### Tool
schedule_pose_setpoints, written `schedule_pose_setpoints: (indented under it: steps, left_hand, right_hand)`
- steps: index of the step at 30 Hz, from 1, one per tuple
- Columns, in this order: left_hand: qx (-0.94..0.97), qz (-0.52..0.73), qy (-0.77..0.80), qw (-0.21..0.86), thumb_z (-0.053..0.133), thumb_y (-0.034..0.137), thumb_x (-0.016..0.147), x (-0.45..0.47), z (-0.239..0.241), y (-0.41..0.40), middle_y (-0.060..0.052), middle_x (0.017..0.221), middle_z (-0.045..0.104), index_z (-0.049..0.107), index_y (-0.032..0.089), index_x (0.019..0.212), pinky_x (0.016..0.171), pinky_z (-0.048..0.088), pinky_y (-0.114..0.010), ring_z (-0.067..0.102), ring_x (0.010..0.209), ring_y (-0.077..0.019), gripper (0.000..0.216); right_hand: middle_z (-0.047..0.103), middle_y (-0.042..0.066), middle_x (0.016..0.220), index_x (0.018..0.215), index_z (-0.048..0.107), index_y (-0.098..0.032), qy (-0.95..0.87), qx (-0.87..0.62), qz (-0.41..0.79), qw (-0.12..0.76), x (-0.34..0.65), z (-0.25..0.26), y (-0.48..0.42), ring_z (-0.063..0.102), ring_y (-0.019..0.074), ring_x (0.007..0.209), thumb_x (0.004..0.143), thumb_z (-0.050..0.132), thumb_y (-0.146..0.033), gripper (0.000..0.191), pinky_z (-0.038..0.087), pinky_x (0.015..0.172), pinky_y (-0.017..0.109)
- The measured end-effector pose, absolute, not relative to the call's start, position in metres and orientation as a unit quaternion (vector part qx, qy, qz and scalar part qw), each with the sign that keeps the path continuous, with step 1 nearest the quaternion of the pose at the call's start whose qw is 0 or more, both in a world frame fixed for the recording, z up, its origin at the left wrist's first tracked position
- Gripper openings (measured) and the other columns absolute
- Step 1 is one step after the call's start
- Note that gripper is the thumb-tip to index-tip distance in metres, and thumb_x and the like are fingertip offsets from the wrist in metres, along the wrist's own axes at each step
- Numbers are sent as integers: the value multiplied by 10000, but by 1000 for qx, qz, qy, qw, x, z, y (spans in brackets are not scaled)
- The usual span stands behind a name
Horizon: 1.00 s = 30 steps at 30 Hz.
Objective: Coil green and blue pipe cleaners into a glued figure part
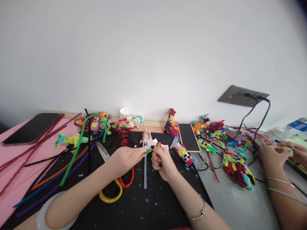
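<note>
Head view: left hand (130, 158) pinches small green fuzzy piece (149, 150) near pale pink plastic glue gun (150, 142); right hand (165, 159) curls round small gold-topped object (158, 144). Slack pinch could drop piece; stray knuckle could swivel glue gun.

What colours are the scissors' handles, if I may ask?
The handles are yellow and red; see head view.

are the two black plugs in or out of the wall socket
In: both black plugs sit right against the wall socket, with no gap showing between.
</note>
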<state>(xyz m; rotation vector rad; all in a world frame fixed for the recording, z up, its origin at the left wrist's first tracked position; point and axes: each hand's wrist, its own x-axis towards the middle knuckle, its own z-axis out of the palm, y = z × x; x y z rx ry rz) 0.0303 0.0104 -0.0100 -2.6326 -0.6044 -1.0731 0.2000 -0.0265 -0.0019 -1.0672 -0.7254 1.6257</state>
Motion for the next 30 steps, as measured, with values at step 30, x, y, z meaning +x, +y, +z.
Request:
schedule_pose_setpoints:
  steps: [30]
  left_hand:
    - [-916,-289,-272,66,404,221,926,29,-14,14,18,568,600,524,157,1012,479,376,-228,584,480,-134,161]
  right_hand:
    - [243,-138,399,701,420,-202,-285,-416,721,476,205,2,-25,80,32,363,652,522,-152,124,51,326,161]
